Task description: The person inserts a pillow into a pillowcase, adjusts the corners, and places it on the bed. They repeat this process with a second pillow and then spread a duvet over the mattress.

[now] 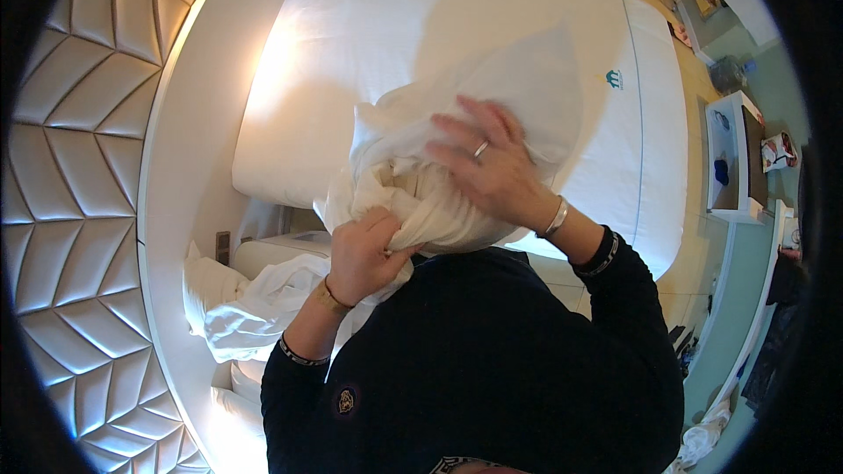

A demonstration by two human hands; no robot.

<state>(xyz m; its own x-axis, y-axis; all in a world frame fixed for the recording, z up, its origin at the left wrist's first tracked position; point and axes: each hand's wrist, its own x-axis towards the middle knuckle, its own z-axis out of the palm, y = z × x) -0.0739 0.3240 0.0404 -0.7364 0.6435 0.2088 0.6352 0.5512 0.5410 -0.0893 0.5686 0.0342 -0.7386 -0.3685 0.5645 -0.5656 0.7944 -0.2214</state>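
Head-worn fisheye facing down, close above white cloth [399, 136]

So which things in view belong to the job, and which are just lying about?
In the job:
white fabric, bunched in the left hand's grip, right hand over it
likely the white-covered bed beyond

Apparently lying about:
red-and-white bag, far right
small dark item nearby

Rumpled white linen, left: can't tell.

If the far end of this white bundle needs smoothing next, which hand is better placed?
Probably the right hand: its fingers are spread over the white bundle, closer to the far end. The left hand is closed on bunched folds, so moving it would likely mean letting go.
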